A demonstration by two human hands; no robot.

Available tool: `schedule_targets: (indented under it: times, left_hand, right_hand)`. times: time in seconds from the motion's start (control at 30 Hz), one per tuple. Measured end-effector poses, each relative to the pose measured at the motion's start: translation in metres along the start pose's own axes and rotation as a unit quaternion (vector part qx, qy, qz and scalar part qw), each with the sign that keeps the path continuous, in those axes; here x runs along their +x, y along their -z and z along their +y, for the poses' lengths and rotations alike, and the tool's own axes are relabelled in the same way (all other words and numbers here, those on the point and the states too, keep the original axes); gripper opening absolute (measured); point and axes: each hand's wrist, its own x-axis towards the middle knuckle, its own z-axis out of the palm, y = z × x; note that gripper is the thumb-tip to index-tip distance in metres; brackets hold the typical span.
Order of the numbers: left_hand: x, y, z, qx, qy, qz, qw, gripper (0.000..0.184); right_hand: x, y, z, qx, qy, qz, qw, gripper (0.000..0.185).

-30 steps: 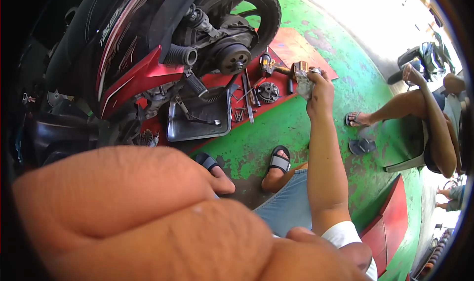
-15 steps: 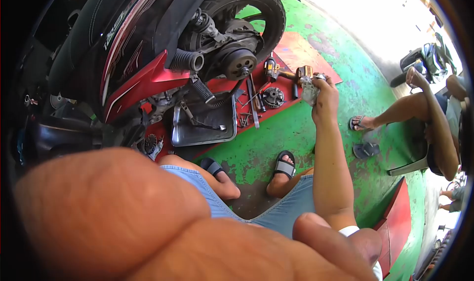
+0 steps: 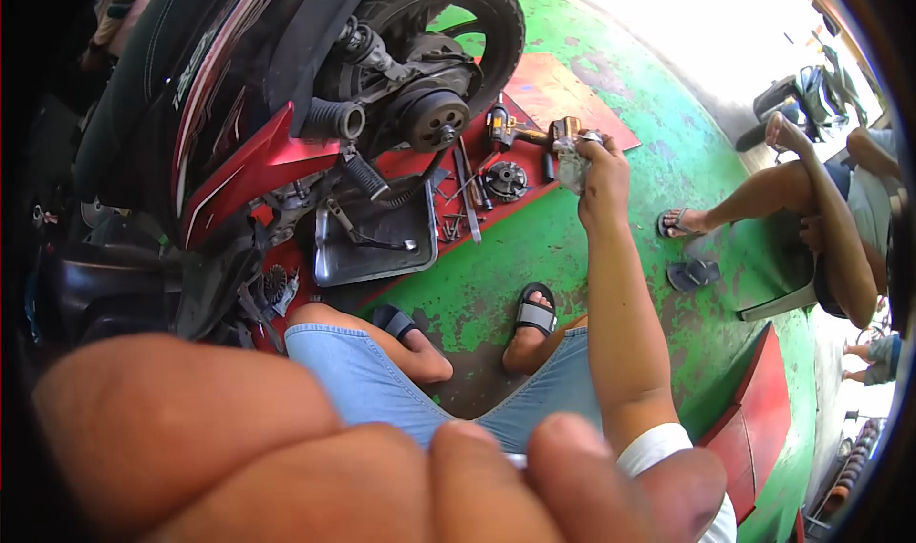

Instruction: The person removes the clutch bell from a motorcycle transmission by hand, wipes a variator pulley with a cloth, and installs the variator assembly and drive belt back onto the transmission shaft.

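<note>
My left hand [image 3: 363, 476] is very close to the camera and fills the bottom of the view. Its fingers are curled together, and whatever they may hold is hidden. At the end of the outstretched arm, my right hand [image 3: 605, 180] grips a small crumpled clear plastic bag [image 3: 572, 172]; its contents are too small to make out. Just beyond the bag, a yellow-and-black power tool [image 3: 565, 129] lies on a red board. Left of it are another power drill [image 3: 498, 128] and a round metal clutch part [image 3: 505, 181].
A motor scooter with its rear wheel [image 3: 496, 42] and drive side exposed stands at upper left. Below it, a metal tray [image 3: 377, 268] holds a tool. Bolts and hand tools lie beside the tray. A seated person [image 3: 844, 190] is at right, near a loose flip-flop [image 3: 694, 275].
The view has shifted, so the scooter and tools appear further left. My left hand sits lower, with more of its curled fingers showing. The right hand keeps its grip on the plastic bag.
</note>
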Motion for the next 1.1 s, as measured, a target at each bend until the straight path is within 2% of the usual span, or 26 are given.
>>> schedule_targets:
  times: [0.47, 0.6, 0.7, 0.8, 0.87, 0.93, 1.0, 1.07, 1.1]
  left_hand:
    - [0.009, -0.006, -0.005, -0.003, -0.007, 0.014, 1.000, 0.032]
    - [0.010, -0.015, -0.012, -0.023, 0.024, 0.011, 0.999, 0.032]
    - [0.006, -0.049, -0.026, -0.052, 0.080, -0.038, 0.995, 0.033]
    - [-0.007, -0.114, -0.053, -0.116, 0.149, -0.155, 0.970, 0.040]
    - [-0.007, -0.159, -0.060, -0.185, 0.232, -0.253, 0.921, 0.042]
    - [-0.020, -0.229, -0.063, -0.263, 0.263, -0.231, 0.899, 0.040]
    - [-0.019, -0.290, -0.062, -0.380, 0.334, -0.312, 0.804, 0.043]
    - [-0.049, -0.401, -0.061, -0.581, 0.383, -0.303, 0.651, 0.048]
    - [-0.046, -0.432, -0.059, -0.623, 0.426, -0.312, 0.577, 0.047]
  right_hand:
    - [0.000, 0.001, -0.004, -0.017, 0.001, 0.009, 1.000, 0.022]
    - [0.008, 0.006, 0.002, -0.020, 0.023, -0.001, 1.000, 0.023]
    - [0.001, 0.003, -0.008, 0.009, 0.015, 0.007, 1.000, 0.023]
    - [-0.005, 0.000, -0.016, 0.030, 0.019, 0.026, 0.999, 0.024]
    - [-0.005, -0.001, -0.025, 0.039, 0.035, 0.052, 0.997, 0.024]
    - [0.002, 0.000, -0.025, 0.037, 0.049, 0.071, 0.996, 0.025]
    - [0.008, 0.007, -0.021, 0.039, 0.054, 0.106, 0.992, 0.026]
    - [0.014, 0.006, -0.015, 0.026, 0.065, 0.131, 0.989, 0.025]
    - [0.024, 0.013, 0.000, -0.037, 0.076, 0.137, 0.987, 0.023]
